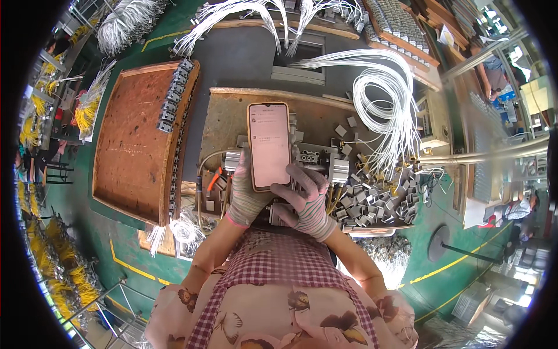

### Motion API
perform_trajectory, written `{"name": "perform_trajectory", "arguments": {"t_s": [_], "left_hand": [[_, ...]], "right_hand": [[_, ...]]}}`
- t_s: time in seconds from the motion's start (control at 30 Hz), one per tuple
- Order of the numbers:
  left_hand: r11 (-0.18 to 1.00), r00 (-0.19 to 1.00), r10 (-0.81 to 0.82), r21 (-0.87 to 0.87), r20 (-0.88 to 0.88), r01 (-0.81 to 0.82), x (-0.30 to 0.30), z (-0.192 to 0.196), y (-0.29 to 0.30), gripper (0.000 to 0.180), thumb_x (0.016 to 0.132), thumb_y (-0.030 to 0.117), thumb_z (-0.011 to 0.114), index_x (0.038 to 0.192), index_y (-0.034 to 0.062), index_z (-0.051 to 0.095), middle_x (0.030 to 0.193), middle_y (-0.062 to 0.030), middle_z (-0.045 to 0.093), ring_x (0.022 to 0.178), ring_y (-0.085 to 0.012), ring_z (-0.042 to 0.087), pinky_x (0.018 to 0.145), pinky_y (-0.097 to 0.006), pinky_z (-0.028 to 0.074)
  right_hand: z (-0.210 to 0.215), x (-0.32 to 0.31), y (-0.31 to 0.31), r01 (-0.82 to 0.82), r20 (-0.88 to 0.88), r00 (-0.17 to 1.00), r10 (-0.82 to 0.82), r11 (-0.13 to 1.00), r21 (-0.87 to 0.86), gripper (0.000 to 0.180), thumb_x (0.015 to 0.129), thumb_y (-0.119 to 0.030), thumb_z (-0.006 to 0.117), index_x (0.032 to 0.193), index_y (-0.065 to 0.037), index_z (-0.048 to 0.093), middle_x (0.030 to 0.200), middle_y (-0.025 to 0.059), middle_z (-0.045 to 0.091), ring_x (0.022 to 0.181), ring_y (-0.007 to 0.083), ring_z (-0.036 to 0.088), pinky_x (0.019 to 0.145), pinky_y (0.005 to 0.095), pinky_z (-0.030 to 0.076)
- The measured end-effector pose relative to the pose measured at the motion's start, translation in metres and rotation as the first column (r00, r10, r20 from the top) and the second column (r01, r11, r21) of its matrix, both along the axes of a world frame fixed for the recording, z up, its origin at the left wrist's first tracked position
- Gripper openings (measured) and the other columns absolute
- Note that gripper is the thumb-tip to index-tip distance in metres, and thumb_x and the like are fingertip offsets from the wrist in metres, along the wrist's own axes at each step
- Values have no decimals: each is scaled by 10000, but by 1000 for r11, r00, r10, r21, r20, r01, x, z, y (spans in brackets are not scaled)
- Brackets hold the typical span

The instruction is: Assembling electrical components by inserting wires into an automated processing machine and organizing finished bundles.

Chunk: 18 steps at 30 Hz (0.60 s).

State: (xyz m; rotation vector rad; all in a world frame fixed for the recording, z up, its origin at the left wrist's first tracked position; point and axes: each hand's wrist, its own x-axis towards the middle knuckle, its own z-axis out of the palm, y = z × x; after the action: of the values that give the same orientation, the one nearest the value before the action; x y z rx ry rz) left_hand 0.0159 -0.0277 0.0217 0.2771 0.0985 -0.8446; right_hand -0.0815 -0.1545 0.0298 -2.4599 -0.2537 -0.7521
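I hold a smartphone (269,144) upright in front of me, its lit screen facing up. My left hand (244,195), in a striped knit glove, grips its left edge and back. My right hand (305,195), gloved the same way, cups the phone's lower right corner, with a finger resting on the bottom of the screen. Beneath the phone sits a wooden workbench (226,110) with small metal fixtures (317,158).
A heap of small grey metal parts (375,200) lies right of my hands. White wire bundles (389,99) drape over the bench's right side. A reddish wooden tray (136,139) with a row of metal clips (173,96) stands to the left. Yellow wire bundles (87,110) hang at far left.
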Motion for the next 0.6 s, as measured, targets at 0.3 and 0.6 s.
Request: {"name": "perform_trajectory", "arguments": {"t_s": [0.3, 0.6], "left_hand": [[1000, 999, -1, -24, 34, 2, -1, -2, 0, 800, 885, 604, 548, 1431, 51, 352, 1338, -166, 488, 1170, -301, 522, 1014, -446, 439], [984, 946, 168, -104, 278, -144, 85, 2, 58, 751, 930, 500, 487, 1463, 11, 284, 1383, -216, 448, 1205, -345, 499, 1046, -476, 405]], "right_hand": [[-7, -6, 0, 20, 12, 1000, -21, 1000, 22, 443, 661, -287, 764, 1086, -222, 662, 1324, 97, 474, 1133, 316, 466, 954, 439, 349], [-4, -29, -77, 427, 64, 903, -425, 903, -33, 462, 684, -107, 741, 1128, -173, 634, 1330, 126, 482, 1175, 326, 438, 978, 443, 338]]}}
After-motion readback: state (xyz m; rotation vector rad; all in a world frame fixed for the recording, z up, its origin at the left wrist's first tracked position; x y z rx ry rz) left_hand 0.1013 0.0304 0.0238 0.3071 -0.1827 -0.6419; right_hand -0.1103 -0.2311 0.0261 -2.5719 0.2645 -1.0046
